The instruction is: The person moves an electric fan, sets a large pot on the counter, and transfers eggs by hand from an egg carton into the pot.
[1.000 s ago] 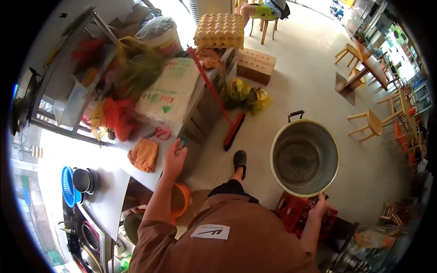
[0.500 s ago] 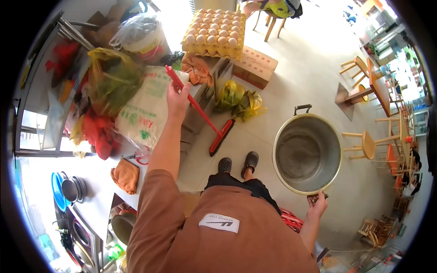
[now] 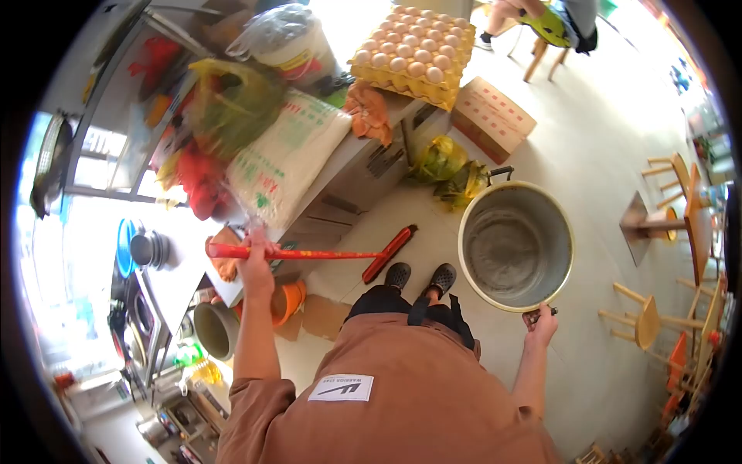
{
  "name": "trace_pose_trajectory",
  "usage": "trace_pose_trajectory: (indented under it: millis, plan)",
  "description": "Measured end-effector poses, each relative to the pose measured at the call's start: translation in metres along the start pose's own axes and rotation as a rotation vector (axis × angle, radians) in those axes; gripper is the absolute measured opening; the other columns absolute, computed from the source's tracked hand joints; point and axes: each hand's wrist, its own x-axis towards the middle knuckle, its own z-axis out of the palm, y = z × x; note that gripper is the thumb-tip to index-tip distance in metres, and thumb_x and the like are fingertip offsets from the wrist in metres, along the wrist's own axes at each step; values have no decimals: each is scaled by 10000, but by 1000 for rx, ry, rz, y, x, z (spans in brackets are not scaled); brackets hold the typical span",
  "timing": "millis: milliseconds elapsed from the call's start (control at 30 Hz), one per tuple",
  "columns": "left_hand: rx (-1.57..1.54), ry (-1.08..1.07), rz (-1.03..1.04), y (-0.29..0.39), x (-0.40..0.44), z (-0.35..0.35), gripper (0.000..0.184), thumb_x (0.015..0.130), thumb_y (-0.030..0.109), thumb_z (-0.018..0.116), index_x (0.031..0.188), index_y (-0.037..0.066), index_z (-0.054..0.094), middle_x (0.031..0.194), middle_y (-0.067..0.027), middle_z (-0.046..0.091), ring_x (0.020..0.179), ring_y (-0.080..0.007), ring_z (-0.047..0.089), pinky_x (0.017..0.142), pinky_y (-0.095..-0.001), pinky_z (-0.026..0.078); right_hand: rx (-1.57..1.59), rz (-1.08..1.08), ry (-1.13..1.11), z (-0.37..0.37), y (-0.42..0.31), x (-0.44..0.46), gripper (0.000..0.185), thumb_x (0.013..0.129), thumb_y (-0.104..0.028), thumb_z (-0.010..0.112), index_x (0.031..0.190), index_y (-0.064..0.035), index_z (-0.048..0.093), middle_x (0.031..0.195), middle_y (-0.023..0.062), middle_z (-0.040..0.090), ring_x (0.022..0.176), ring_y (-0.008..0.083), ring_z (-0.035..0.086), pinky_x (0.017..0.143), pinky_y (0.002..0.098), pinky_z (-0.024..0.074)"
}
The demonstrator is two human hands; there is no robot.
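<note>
My left hand is closed round the upper handle of a red broom. Its head rests on the floor just ahead of my shoes. On the other side, my right hand grips the near side handle of a large metal pot. The pot's inside faces me, and I see nothing in it but a stained bottom. Its far handle sticks out free. Whether the pot touches the floor, I cannot tell.
At left a counter carries a large white sack, a yellow-green bag and trays of eggs. Yellow bags and a cardboard box lie on the floor. Wooden chairs stand at right; a seated person is at the back.
My left hand has moved back toward the counter's near end, swinging the broom handle round to nearly sideways. My view has turned left; my right hand still holds the pot.
</note>
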Motion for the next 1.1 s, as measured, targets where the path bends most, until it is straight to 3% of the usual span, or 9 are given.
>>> trace_pose_trajectory:
  millis: [233, 467, 567, 667, 700, 767, 933, 1000, 1100]
  plan:
    - [-158, 290, -79, -1, -48, -140, 80, 884, 98, 574, 826, 83, 522, 656, -1, 477, 617, -131, 483, 754, -355, 455, -132, -33, -107, 39, -27, 61, 107, 829, -158, 583, 799, -64, 541, 671, 24, 545, 556, 122, 520, 483, 257, 463]
    - [-175, 306, -135, -4, -62, -215, 84, 853, 38, 585, 850, 92, 521, 686, 9, 482, 618, -118, 483, 737, -320, 450, -138, -22, -124, 61, -37, 77, 133, 829, -150, 597, 814, -35, 532, 724, 50, 544, 611, 156, 544, 508, 302, 515]
    - [-158, 451, -143, -35, -46, -238, 104, 826, 52, 615, 854, 82, 519, 706, 3, 490, 642, -121, 497, 687, -290, 448, -162, 13, -137, 63, -36, 91, 140, 826, -154, 604, 840, -31, 538, 755, 61, 559, 627, 170, 561, 512, 312, 530]
    - [125, 882, -88, -74, -25, -264, 178, 775, 100, 659, 878, 53, 520, 750, -28, 513, 649, -126, 505, 575, -279, 430, -134, 21, -145, 70, -39, 83, 139, 825, -151, 604, 856, -31, 542, 783, 74, 574, 643, 178, 576, 504, 319, 534]
    - [107, 881, -94, -81, -17, -267, 178, 775, 100, 659, 878, 53, 520, 750, -28, 513, 649, -126, 505, 575, -279, 430, -135, 2, -144, 72, -40, 81, 139, 825, -151, 604, 856, -31, 542, 783, 74, 574, 643, 178, 576, 504, 319, 534]
    - [314, 1081, -70, -101, -5, -286, 169, 801, 136, 642, 883, 40, 530, 762, -37, 533, 650, -137, 522, 582, -295, 442, -141, -1, -126, 75, -42, 77, 137, 829, -151, 597, 870, -32, 542, 801, 81, 585, 646, 190, 586, 501, 322, 533]
    - [217, 1007, -211, -123, 12, -312, 259, 823, 224, 637, 880, -8, 537, 820, -88, 580, 716, -188, 564, 641, -324, 462, -143, -27, -107, 98, -53, 54, 140, 835, -160, 592, 879, -36, 543, 805, 79, 588, 631, 204, 585, 501, 323, 535]
    - [573, 974, -141, -117, 12, -302, 313, 820, 261, 646, 895, -23, 538, 819, -112, 581, 721, -211, 566, 667, -331, 464, -124, 3, -65, 111, -55, 46, 137, 840, -160, 585, 880, -35, 544, 800, 79, 589, 630, 206, 583, 500, 320, 533]
    - [775, 980, -129, -119, 11, -299, 347, 817, 287, 650, 899, -29, 532, 890, -148, 566, 723, -229, 564, 686, -324, 466, -137, -9, -47, 123, -53, 40, 130, 846, -158, 579, 869, -34, 547, 792, 78, 588, 632, 208, 582, 506, 331, 534]
